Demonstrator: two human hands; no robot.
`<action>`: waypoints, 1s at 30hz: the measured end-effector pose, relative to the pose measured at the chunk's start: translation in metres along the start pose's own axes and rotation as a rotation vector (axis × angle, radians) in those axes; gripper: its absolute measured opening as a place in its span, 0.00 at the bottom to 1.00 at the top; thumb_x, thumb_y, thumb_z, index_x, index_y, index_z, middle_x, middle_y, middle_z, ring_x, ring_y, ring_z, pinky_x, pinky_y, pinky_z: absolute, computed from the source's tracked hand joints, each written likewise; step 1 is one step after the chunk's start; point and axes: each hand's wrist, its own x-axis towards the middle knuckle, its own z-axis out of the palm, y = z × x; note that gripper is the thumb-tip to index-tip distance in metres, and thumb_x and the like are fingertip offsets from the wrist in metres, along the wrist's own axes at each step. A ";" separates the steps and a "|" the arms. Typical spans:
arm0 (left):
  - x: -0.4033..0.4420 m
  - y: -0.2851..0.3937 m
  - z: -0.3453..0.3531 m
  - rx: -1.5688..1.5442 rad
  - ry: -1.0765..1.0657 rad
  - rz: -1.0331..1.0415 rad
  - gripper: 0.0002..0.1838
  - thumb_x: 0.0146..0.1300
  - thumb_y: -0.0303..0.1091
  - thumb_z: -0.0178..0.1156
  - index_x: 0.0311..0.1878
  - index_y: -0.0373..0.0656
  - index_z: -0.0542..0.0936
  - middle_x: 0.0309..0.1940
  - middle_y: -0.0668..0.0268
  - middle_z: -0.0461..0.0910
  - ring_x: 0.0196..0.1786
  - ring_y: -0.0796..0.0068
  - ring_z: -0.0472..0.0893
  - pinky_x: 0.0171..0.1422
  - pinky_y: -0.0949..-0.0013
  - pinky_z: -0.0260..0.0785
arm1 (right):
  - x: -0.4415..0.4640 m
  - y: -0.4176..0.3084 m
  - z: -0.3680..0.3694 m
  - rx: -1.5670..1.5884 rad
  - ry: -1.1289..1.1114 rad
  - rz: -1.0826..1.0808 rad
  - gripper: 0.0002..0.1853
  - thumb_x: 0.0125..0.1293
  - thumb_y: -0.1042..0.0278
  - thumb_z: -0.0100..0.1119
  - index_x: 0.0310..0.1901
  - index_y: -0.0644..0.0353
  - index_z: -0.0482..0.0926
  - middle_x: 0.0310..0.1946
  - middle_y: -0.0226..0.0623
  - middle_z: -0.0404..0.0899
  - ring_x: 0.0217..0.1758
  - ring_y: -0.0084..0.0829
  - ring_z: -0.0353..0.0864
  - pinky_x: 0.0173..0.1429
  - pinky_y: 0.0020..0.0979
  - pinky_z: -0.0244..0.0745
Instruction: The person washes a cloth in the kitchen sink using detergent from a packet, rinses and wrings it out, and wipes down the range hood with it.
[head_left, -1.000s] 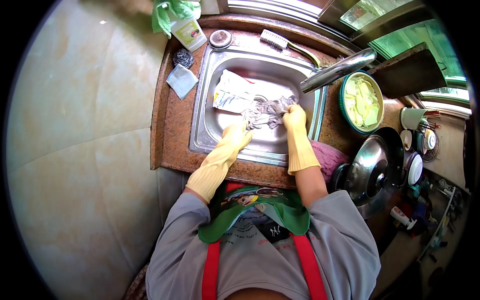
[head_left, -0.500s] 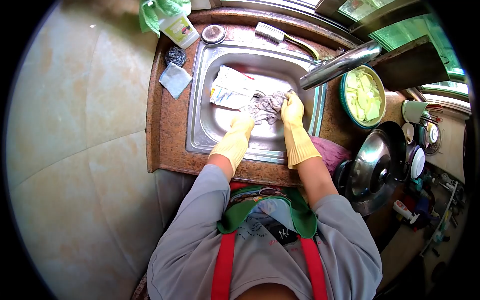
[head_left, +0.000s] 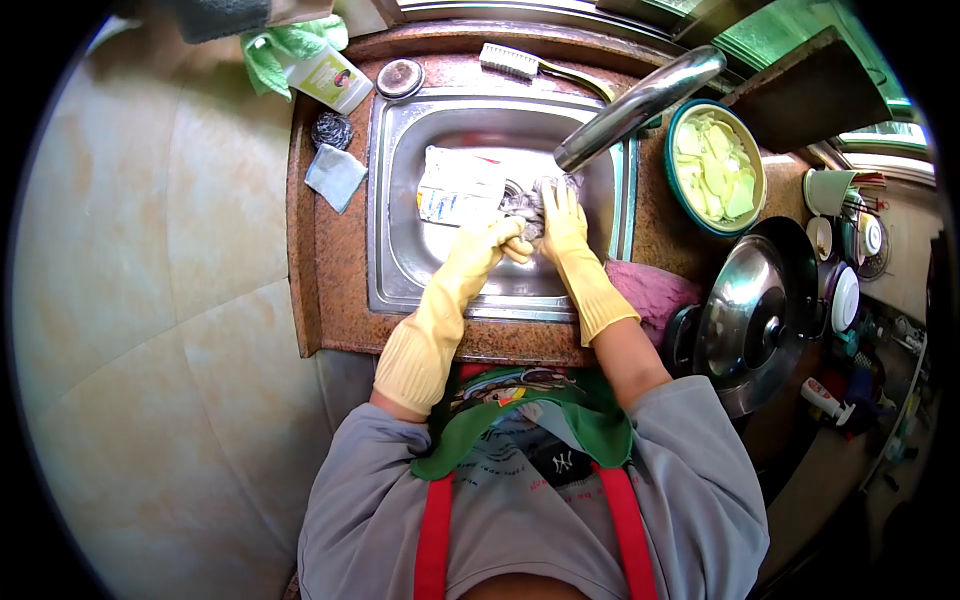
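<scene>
Both of my hands wear yellow rubber gloves and are inside the steel sink [head_left: 400, 268]. A wet, greyish cloth [head_left: 524, 207] lies bunched on the sink floor near the drain. My right hand [head_left: 563, 222] rests flat on the cloth with its fingers stretched out, covering part of it. Close by on the left, my left hand [head_left: 490, 245] is closed, its fingers curled at the near edge of the cloth; whatever they hold is hidden. A white printed plastic packet [head_left: 460, 187] lies in the sink beyond my left hand.
The faucet [head_left: 640, 108] reaches over the sink's right side. Around the rim are a scrub brush [head_left: 510, 61], a round tin [head_left: 400, 78], a steel scourer [head_left: 331, 130] and a blue-grey pad [head_left: 336, 178]. Right of the sink stand a bowl of sliced vegetable [head_left: 715, 168] and a lidded wok [head_left: 745, 335].
My right hand has gone from gripping the cloth to lying flat on it. My left hand has curled and turned, its forearm swinging outward. The view has shifted slightly.
</scene>
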 end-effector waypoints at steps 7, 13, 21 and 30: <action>-0.078 0.083 0.013 -0.154 -0.419 0.565 0.06 0.74 0.25 0.55 0.39 0.35 0.75 0.37 0.59 0.81 0.42 0.69 0.84 0.50 0.65 0.80 | 0.016 -0.002 0.006 0.075 -0.070 0.135 0.45 0.52 0.51 0.74 0.75 0.42 0.70 0.83 0.45 0.50 0.85 0.52 0.48 0.84 0.51 0.47; -0.029 0.044 -0.040 -0.051 0.331 0.039 0.21 0.68 0.42 0.68 0.59 0.44 0.78 0.62 0.54 0.81 0.64 0.56 0.81 0.70 0.49 0.70 | 0.029 0.012 0.001 0.642 -0.063 0.423 0.15 0.57 0.64 0.68 0.46 0.59 0.84 0.53 0.52 0.86 0.64 0.44 0.81 0.70 0.33 0.73; 0.071 -0.040 -0.046 -0.679 0.011 -0.465 0.36 0.75 0.66 0.46 0.74 0.50 0.67 0.69 0.52 0.74 0.69 0.50 0.76 0.72 0.31 0.64 | -0.031 -0.066 -0.110 1.124 -0.399 -0.088 0.06 0.57 0.73 0.71 0.36 0.60 0.86 0.36 0.40 0.87 0.41 0.32 0.84 0.48 0.33 0.80; 0.081 -0.065 -0.030 -0.709 0.078 -0.139 0.34 0.78 0.64 0.43 0.64 0.41 0.74 0.57 0.55 0.81 0.59 0.56 0.80 0.65 0.44 0.74 | -0.035 -0.068 -0.038 1.140 0.071 -0.010 0.14 0.56 0.64 0.75 0.40 0.60 0.82 0.41 0.43 0.85 0.57 0.38 0.80 0.69 0.39 0.70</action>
